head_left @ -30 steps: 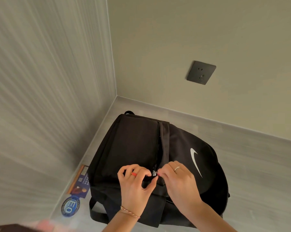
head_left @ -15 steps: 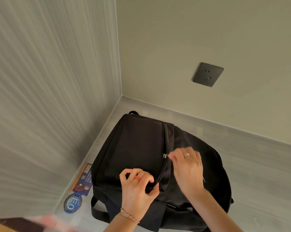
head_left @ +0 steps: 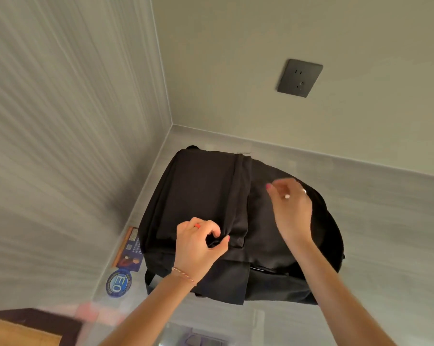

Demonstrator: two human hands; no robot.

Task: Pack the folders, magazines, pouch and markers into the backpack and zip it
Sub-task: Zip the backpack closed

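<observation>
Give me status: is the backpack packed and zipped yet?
Looks nearly done. The black backpack appears closed along its zipper line; no folders, magazines, pouch or markers show outside it. Left hand pinches the fabric at the near end; right hand hovers above, blurred, holding nothing visible. Left: confirm the zip is fully home.

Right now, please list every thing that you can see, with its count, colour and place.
backpack: one, black, lying on the grey surface in the wall corner
wall socket: one, dark grey, on the back wall
booklet: one, blue and orange, partly under the backpack, beside the left wall
round sticker: one, blue, near the booklet
bracelet: one, red and gold, on the left wrist
left hand: pinching backpack fabric
right hand: above the backpack, blurred, grip unclear
</observation>
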